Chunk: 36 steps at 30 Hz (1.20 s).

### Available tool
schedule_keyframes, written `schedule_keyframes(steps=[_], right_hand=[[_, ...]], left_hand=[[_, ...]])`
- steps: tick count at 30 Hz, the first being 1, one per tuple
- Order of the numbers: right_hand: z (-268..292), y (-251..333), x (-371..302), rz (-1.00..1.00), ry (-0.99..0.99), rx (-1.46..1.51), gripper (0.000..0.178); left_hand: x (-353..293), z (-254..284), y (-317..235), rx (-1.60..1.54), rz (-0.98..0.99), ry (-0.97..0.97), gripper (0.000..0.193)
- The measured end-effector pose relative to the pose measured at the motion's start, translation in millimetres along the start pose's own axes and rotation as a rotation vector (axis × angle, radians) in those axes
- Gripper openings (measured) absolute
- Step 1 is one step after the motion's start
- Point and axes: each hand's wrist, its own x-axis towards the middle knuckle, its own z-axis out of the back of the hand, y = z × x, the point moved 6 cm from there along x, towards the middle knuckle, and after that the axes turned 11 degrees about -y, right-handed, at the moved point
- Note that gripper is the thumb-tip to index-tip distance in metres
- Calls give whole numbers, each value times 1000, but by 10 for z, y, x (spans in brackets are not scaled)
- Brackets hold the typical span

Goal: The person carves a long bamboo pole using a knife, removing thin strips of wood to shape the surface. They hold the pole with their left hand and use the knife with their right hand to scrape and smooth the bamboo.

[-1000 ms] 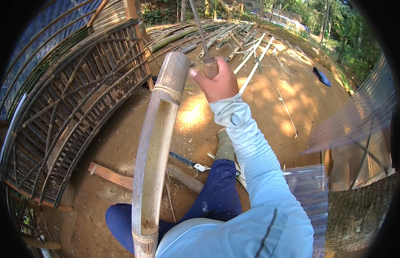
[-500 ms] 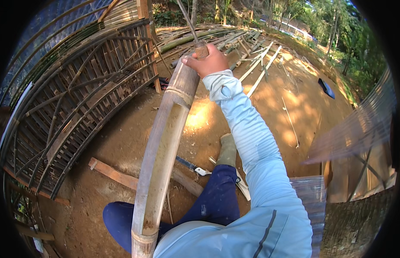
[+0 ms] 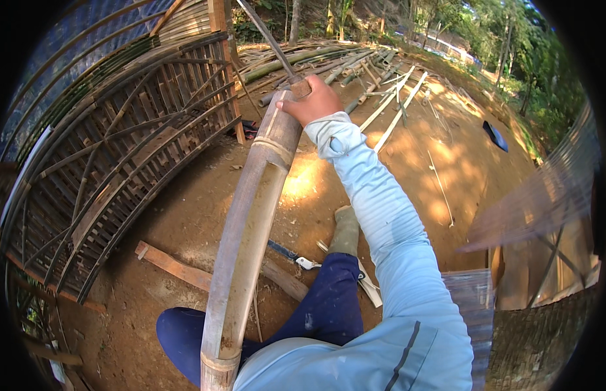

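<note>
A long bamboo pole (image 3: pixel 241 228) runs from the lower edge up and away from me, with a section of its wall cut out between two nodes. At its far end my right hand (image 3: pixel 316 103) is closed round the wooden handle of a long-bladed knife (image 3: pixel 271 42). The blade points up and to the left, beyond the bamboo's end. My thumb rests against the bamboo's rim. My left hand is out of the picture.
A saw with a white handle (image 3: pixel 307 263) lies on the dirt by my boot (image 3: pixel 345 231). A wooden plank (image 3: pixel 176 266) is left of the bamboo. A slatted bamboo frame (image 3: pixel 127 156) stands at left. Bamboo poles (image 3: pixel 303 64) are piled far ahead; corrugated sheets (image 3: pixel 469 293) stand right.
The knife's blade has tilted further left, and my right hand has shifted slightly left and down with it. The bamboo has barely moved.
</note>
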Motion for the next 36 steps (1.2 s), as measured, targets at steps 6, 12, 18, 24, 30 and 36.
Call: schedule_keyframes(steps=[6,12,18,24,30,36], right_hand=[[-26,-70,6,-54,65,88,67],[-107,-131,28,-83,126,69,84],[-142,-383,-1,-64,54,-27,98],[-193,-892,-68,-161,59,105,68],[-80,-1422,-423,-372,102,113,62],[-346,-2041,-1135,-550,52,279,44]], left_hand=[[112,-5,82,-62,31,-14,70],[222,103,136,-162,47,-30,75],[284,436,228,-342,55,-88,80],[210,1375,254,-665,-37,-189,85],[-367,2588,179,-940,-223,-296,90],[-798,2737,-785,-1003,-477,-306,75]])
